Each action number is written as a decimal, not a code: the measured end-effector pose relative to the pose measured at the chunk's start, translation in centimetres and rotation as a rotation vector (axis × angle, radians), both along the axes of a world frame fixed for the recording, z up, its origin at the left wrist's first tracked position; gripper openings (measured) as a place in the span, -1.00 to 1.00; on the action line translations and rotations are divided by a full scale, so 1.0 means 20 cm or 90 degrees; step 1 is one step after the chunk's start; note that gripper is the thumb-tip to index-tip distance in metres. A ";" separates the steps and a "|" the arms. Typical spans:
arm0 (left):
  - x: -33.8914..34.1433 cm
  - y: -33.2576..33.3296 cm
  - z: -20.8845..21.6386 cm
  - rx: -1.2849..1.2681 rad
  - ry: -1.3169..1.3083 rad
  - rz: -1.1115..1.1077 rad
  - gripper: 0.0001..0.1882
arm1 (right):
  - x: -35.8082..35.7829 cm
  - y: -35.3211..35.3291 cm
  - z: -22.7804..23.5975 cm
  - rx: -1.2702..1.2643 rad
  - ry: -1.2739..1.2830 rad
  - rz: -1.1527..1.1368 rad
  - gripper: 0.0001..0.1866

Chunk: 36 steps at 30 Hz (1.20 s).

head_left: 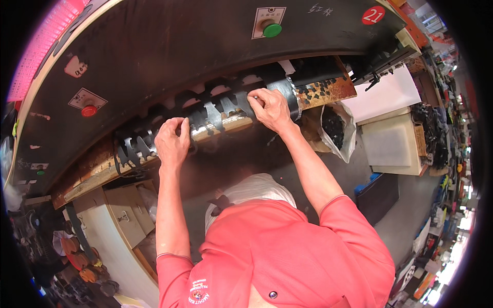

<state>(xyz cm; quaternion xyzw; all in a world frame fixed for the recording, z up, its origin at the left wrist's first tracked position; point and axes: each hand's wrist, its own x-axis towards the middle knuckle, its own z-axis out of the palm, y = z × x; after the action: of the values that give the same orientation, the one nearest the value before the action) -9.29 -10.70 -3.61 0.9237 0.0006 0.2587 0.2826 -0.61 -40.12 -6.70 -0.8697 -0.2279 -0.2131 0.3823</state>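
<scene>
Both hands press a black cut-out strip on the tabletop: your left hand pinches one stretch, your right hand another. Between them shapes already look punched; beyond your right hand, loose black scraps wait.

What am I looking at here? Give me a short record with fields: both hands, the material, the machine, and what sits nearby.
left hand: rests on the black sheet
right hand: fingers pinching the sheet's upper edge
black sheet: full of cut-out holes, lying on a wooden board
machine: dark, with a green button and a red button
nearby: plastic bag of black pieces
</scene>
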 end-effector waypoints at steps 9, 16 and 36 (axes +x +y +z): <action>0.02 0.02 0.15 -0.007 0.104 -0.046 -0.87 | 0.04 0.00 0.08 0.310 0.335 -0.059 -0.90; 0.44 -0.01 0.21 -0.030 0.065 -0.140 -0.82 | 0.40 0.24 0.24 0.048 0.083 0.018 -0.32; 0.86 -0.26 0.16 -0.150 0.119 -0.222 -0.33 | 0.69 0.17 0.21 0.632 0.544 0.220 -0.21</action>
<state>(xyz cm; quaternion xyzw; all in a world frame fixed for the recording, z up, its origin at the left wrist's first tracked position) 7.93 -15.86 -0.42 0.8904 -0.1024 0.1177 0.4276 13.28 -36.71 -2.44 -0.5500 -0.0679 0.1344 0.8215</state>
